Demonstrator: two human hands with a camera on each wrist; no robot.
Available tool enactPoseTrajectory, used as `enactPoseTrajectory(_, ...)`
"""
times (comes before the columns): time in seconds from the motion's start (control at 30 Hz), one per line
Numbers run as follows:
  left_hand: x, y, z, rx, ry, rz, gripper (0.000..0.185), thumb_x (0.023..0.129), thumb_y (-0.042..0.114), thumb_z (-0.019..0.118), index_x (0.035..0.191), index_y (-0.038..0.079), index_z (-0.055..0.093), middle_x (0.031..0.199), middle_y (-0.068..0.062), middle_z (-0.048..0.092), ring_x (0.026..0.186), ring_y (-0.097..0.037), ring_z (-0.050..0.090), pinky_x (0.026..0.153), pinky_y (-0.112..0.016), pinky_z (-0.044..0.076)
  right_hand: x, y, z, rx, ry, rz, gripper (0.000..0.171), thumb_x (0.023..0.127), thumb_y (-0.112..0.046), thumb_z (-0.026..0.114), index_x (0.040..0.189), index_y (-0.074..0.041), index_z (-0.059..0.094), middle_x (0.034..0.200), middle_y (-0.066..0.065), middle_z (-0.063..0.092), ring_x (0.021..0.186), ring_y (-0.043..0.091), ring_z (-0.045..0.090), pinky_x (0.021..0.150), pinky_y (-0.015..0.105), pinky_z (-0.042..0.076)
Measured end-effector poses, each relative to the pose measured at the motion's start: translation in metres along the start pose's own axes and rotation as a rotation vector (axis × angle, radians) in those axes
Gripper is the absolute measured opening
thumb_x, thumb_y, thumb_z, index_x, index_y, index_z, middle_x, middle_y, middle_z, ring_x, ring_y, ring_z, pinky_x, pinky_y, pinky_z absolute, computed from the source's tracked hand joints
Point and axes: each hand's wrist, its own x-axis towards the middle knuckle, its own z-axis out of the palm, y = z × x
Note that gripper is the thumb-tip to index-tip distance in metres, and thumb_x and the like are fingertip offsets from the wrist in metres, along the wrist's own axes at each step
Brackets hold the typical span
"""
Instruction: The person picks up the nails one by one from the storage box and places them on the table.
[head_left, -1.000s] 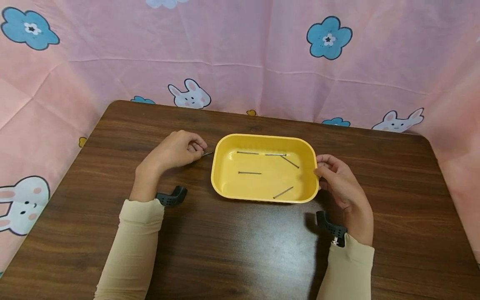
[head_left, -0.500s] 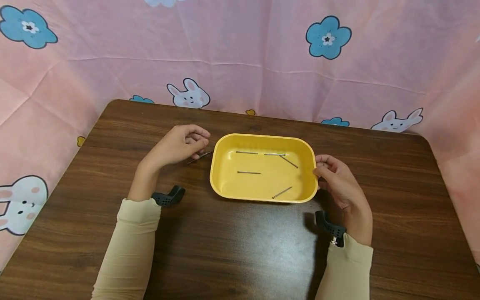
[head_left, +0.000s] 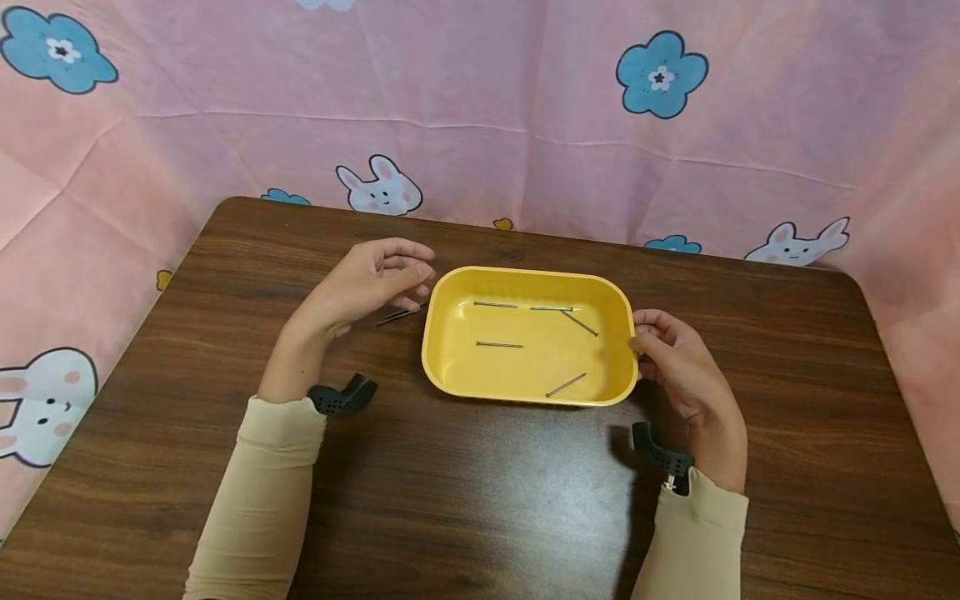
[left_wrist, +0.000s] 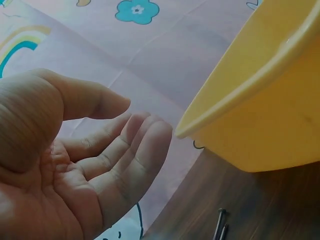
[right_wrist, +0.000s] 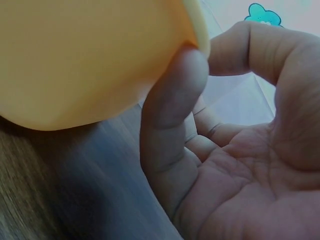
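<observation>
Tray, yellow, on the table — I log several nails inside, two outer nails beside its left end near the left hand, fingers relaxed — right hand pinching the opposite rim.

Left hand: palm showing, fingers loosely bent, just beside yellow tray. Two nails, partly in view, on wooden surface. Flowered cloth beyond.

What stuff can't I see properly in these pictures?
Head view: marks on the inside nails, too small.
Left wrist view: the outside nails' lower ends, cut off by the bottom edge.
Right wrist view: the tub's inside, hidden by its wall.
</observation>
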Motion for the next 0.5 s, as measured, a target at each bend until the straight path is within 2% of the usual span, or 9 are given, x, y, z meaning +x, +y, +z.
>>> enactPoseTrajectory(0.23, 0.0, 0.003, 0.007, -0.017, 0.002, 0.006, 0.037, 0.104, 0.014, 0.066, 0.138, 0.0, 0.06, 0.121, -0.022, 0.069, 0.095, -0.02, 0.073, 0.084, -0.038, 0.068, 0.0, 0.001, 0.0, 0.01, 0.002, 0.0, 0.026, 0.105, -0.012, 0.058, 0.128, -0.002, 0.051, 0.093, -0.009, 0.066, 0.082, 0.009, 0.064, 0.073, 0.022, 0.062)
enactPoseTrajectory(0.33, -0.001, 0.005, 0.009, -0.017, -0.008, -0.001, 0.038, 0.104, 0.015, 0.065, 0.139, -0.001, 0.059, 0.123, -0.023, 0.068, 0.096, -0.021, 0.073, 0.087, -0.039, 0.067, 0.0, 0.002, 0.001, 0.002, 0.001, -0.001, 0.027, 0.105, -0.012, 0.058, 0.129, -0.001, 0.051, 0.093, -0.009, 0.066, 0.082, 0.009, 0.064, 0.073, 0.022, 0.063)
enactPoseTrajectory(0.5, -0.002, 0.01, 0.014, -0.023, -0.032, -0.011, 0.045, 0.104, 0.017, 0.066, 0.142, -0.006, 0.055, 0.129, -0.025, 0.064, 0.1, -0.022, 0.072, 0.086, -0.033, 0.067, 0.0, 0.001, 0.0, 0.0, -0.001, -0.008, 0.028, 0.105, -0.012, 0.058, 0.129, 0.0, 0.05, 0.093, -0.009, 0.065, 0.081, 0.009, 0.065, 0.073, 0.022, 0.063)
